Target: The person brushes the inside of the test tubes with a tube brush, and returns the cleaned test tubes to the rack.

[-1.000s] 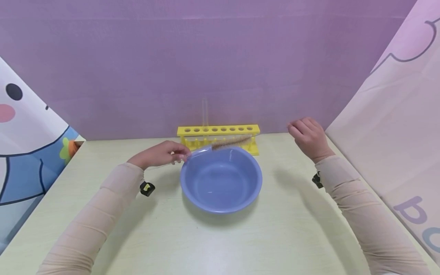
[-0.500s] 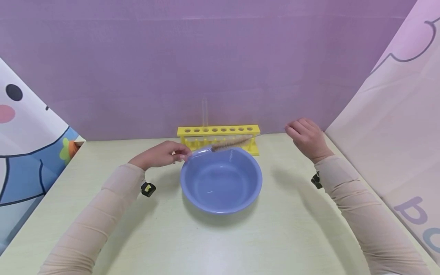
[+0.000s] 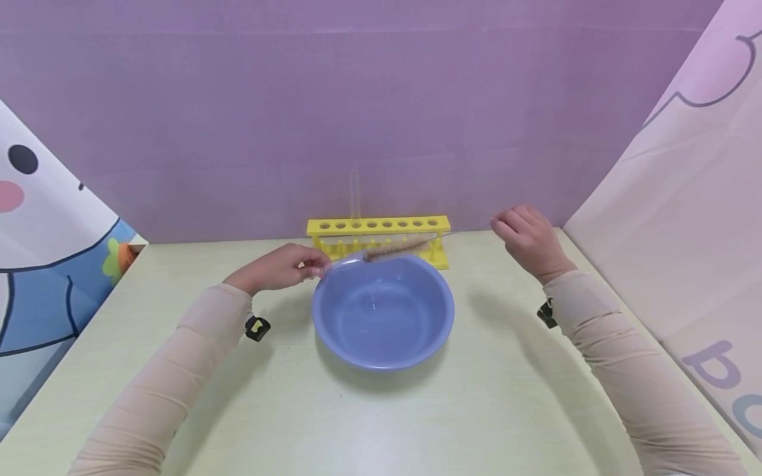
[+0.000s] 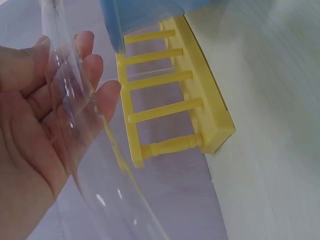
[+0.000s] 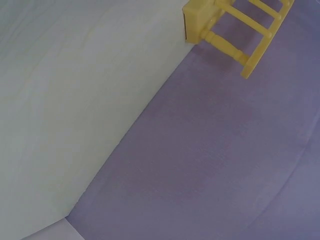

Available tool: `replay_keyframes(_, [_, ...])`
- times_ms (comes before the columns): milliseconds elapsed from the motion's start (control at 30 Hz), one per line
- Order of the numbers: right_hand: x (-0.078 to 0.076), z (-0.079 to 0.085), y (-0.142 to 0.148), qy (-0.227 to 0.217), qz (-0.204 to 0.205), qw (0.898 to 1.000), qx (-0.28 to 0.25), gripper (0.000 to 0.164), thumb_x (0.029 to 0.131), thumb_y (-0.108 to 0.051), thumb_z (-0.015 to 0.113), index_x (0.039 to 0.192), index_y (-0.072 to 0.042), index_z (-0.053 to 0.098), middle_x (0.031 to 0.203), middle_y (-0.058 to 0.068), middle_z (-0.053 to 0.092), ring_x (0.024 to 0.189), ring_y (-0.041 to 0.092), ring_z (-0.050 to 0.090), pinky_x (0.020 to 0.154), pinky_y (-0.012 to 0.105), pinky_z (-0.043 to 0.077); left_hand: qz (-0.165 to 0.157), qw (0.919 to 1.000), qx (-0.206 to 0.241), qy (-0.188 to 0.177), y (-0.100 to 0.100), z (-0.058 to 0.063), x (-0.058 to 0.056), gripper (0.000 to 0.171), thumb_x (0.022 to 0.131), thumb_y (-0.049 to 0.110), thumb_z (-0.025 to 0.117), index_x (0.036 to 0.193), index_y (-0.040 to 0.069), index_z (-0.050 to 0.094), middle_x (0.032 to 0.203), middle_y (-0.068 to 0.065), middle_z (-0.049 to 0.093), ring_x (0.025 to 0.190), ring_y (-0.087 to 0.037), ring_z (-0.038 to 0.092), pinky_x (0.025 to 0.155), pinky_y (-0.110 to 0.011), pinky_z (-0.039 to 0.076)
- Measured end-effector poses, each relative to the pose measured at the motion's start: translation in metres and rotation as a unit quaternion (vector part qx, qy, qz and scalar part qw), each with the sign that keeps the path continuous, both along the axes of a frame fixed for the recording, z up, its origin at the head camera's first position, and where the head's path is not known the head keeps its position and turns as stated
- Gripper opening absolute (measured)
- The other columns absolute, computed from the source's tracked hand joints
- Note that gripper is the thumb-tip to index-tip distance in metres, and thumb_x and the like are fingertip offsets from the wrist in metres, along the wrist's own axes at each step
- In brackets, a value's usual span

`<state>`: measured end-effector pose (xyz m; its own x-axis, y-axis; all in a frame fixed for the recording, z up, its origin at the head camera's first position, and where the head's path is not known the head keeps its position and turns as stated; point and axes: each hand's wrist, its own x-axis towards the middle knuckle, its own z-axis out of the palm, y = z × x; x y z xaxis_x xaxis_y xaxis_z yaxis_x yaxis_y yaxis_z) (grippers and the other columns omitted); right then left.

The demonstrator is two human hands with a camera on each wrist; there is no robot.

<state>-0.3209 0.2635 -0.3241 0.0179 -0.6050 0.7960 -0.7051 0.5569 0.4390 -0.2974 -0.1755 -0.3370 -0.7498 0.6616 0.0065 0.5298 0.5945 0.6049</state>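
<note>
Head view: clear test tube (image 3: 348,262), pinched by your left hand (image 3: 286,266); test-tube brush (image 3: 395,249), gripped by your raised right hand (image 3: 530,241), fingers curled.

Our left hand (image 3: 282,266): fingers curled, toward table (image 3: 381,423)'s far edge | our right hand (image 3: 530,243): fingers curled, near far right corner

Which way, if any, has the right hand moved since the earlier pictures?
Yes, slightly leftward in the head view: the right hand is nearer to the yellow test-tube rack.
</note>
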Motion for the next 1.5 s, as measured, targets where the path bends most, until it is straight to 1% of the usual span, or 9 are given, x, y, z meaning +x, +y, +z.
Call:
replay_keyframes(133, [0.001,0.0,-0.003,-0.007,0.0,1.0,0.01,0.021,0.079,0.019,0.048,0.085,0.004,0.061,0.077,0.015,0.059,0.064,0.031,0.052,0.055,0.04,0.042,-0.003,1.0,0.005,0.002,0.001,0.0,0.0,0.019,0.094,0.005,0.055,0.109,0.005,0.066,0.102,-0.004,0.067,0.096,-0.027,0.06,0.081,-0.038,0.052])
replay_keyframes(267, [0.003,0.001,-0.007,-0.013,0.003,1.0,0.024,0.018,0.081,0.017,0.05,0.086,0.004,0.061,0.078,0.015,0.06,0.066,0.032,0.054,0.056,0.041,0.043,-0.011,0.9999,0.005,0.012,0.004,0.0,-0.001,0.019,0.093,0.005,0.055,0.11,0.004,0.066,0.102,-0.004,0.067,0.094,-0.022,0.061,0.082,-0.037,0.051])
replay_keyframes(400, [0.004,0.003,-0.01,-0.02,0.006,0.999,0.026,0.02,0.079,0.019,0.05,0.087,0.004,0.062,0.079,0.015,0.06,0.068,0.032,0.055,0.058,0.042,0.045,-0.011,0.9996,0.003,0.025,0.006,0.0,-0.001,0.02,0.093,0.004,0.057,0.11,0.004,0.066,0.102,-0.004,0.067,0.094,-0.019,0.061,0.083,-0.037,0.052])
replay_keyframes(567, [0.005,0.006,-0.013,-0.051,-0.008,0.998,0.032,0.025,0.076,0.022,0.051,0.087,0.003,0.063,0.078,0.014,0.061,0.069,0.031,0.055,0.06,0.041,0.045,0.0,0.9995,0.001,0.031,0.006,-0.001,0.0,0.02,0.092,0.004,0.057,0.11,0.004,0.065,0.101,-0.004,0.067,0.094,-0.019,0.061,0.082,-0.037,0.052])
replay_keyframes(767, [0.005,0.009,-0.015,-0.088,-0.028,0.994,0.051,0.025,0.078,0.023,0.047,0.087,0.004,0.062,0.078,0.015,0.06,0.069,0.031,0.054,0.059,0.039,0.045,0.008,0.9993,0.005,0.037,0.007,-0.002,0.001,0.019,0.092,0.003,0.057,0.11,0.005,0.065,0.1,-0.003,0.066,0.093,-0.019,0.06,0.081,-0.038,0.052])
replay_keyframes(933, [0.004,0.01,-0.018,-0.114,-0.022,0.992,0.057,0.028,0.074,0.025,0.046,0.084,0.005,0.062,0.074,0.015,0.057,0.064,0.03,0.05,0.055,0.038,0.042,0.016,0.9988,0.005,0.045,0.009,-0.003,0.002,0.02,0.092,0.003,0.057,0.11,0.005,0.065,0.099,-0.003,0.066,0.092,-0.018,0.06,0.081,-0.038,0.052])
replay_keyframes(1100, [0.005,0.009,-0.021,-0.134,-0.013,0.989,0.06,0.029,0.072,0.027,0.048,0.082,0.004,0.062,0.073,0.014,0.057,0.063,0.03,0.05,0.056,0.037,0.042,0.02,0.9985,0.005,0.052,0.01,-0.004,0.003,0.021,0.091,0.003,0.058,0.11,0.006,0.065,0.099,-0.002,0.067,0.092,-0.018,0.061,0.081,-0.038,0.052])
replay_keyframes(1333, [0.007,0.011,-0.026,-0.146,-0.004,0.987,0.065,0.03,0.072,0.027,0.048,0.082,0.003,0.062,0.073,0.013,0.057,0.064,0.03,0.051,0.057,0.039,0.043,0.009,0.9977,0.01,0.067,0.012,-0.004,0.003,0.02,0.09,0.002,0.06,0.108,0.007,0.066,0.097,-0.002,0.067,0.09,-0.016,0.061,0.079,-0.036,0.052])
replay_keyframes(1500, [0.007,0.01,-0.03,-0.16,-0.004,0.985,0.065,0.029,0.071,0.028,0.051,0.081,0.003,0.062,0.071,0.013,0.056,0.064,0.029,0.052,0.056,0.038,0.044,0.01,0.9977,0.01,0.066,0.012,-0.005,0.003,0.02,0.09,0.002,0.06,0.109,0.007,0.065,0.098,-0.002,0.067,0.09,-0.016,0.061,0.079,-0.036,0.052])
